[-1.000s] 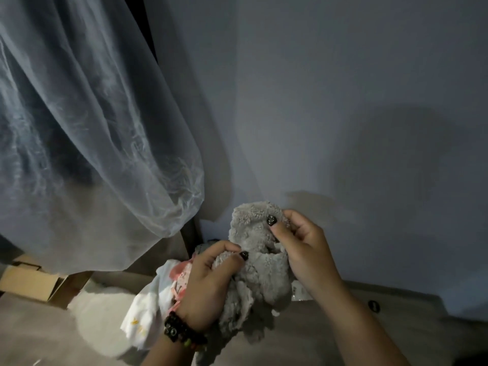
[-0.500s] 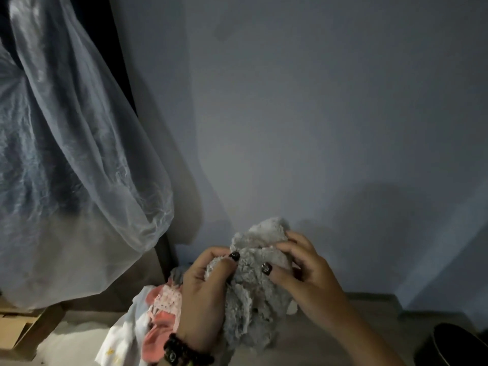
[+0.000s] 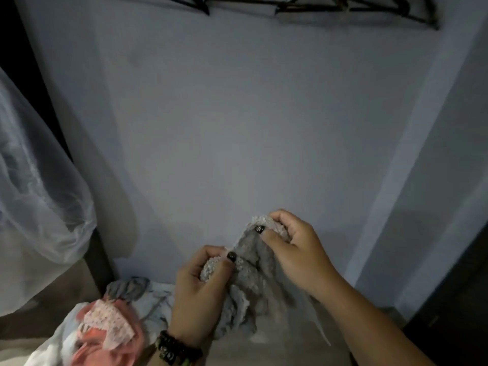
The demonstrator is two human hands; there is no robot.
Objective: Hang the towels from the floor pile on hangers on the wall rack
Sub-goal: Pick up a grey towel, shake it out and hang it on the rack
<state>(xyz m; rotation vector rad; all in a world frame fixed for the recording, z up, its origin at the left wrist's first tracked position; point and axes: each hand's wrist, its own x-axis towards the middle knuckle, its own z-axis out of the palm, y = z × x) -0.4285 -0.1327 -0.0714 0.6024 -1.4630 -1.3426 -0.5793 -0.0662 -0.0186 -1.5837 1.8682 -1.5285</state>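
A fluffy grey towel [image 3: 253, 289] hangs bunched between both hands in front of the pale wall. My left hand [image 3: 200, 291] grips its lower left part, thumb pressed over the fabric. My right hand [image 3: 293, 249] pinches the upper edge higher and to the right. On the floor at the lower left lies the pile [image 3: 111, 323]: a pink lacy cloth, a white one and a grey-blue one. Black hangers [image 3: 353, 9] on the wall rack show along the top edge.
A sheer white curtain [image 3: 37, 196] hangs at the left beside a dark frame [image 3: 31, 75]. The wall turns a corner at the right [image 3: 412, 180], with a dark object [image 3: 454, 310] at the lower right.
The view has tilted up, bringing the hangers into sight. My right hand has risen up and to the right with the towel's edge, stretching the towel out from my left hand.
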